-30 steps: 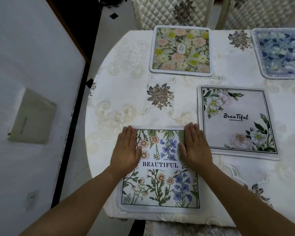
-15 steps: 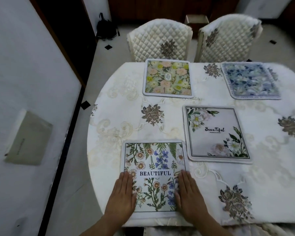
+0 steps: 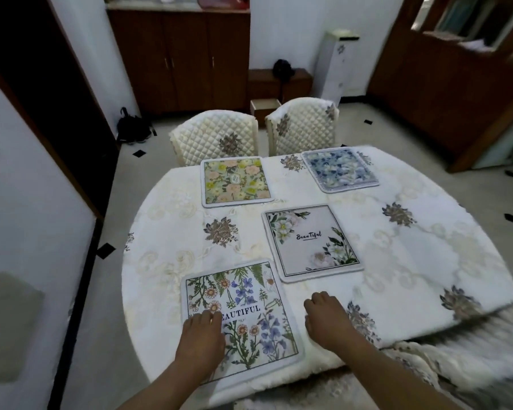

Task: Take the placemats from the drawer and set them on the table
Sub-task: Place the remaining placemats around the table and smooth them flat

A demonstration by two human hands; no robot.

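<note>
Several square placemats lie flat on the round table [image 3: 172,232] with its cream tablecloth. Nearest me is the "BEAUTIFUL" wildflower placemat [image 3: 249,309]. My left hand [image 3: 200,341] rests on its lower left part, fingers curled down, gripping nothing. My right hand [image 3: 328,319] is off the mat, on the cloth just right of it, fingers bent and empty. A white "Beautiful" placemat [image 3: 311,242] sits mid-table. A yellow-pink floral placemat [image 3: 236,182] and a blue floral placemat [image 3: 339,168] lie at the far edge.
Two quilted cream chairs [image 3: 216,139] [image 3: 304,125] stand behind the table. A white wall panel [image 3: 27,202] runs along my left. Brown cabinets [image 3: 181,57] line the back wall. A small open drawer or box [image 3: 264,106] sits on the floor behind the chairs.
My head has lifted, bringing the room into view. Both hands slid back along the nearest mat; the right hand left it for the cloth, and both curled from flat.
</note>
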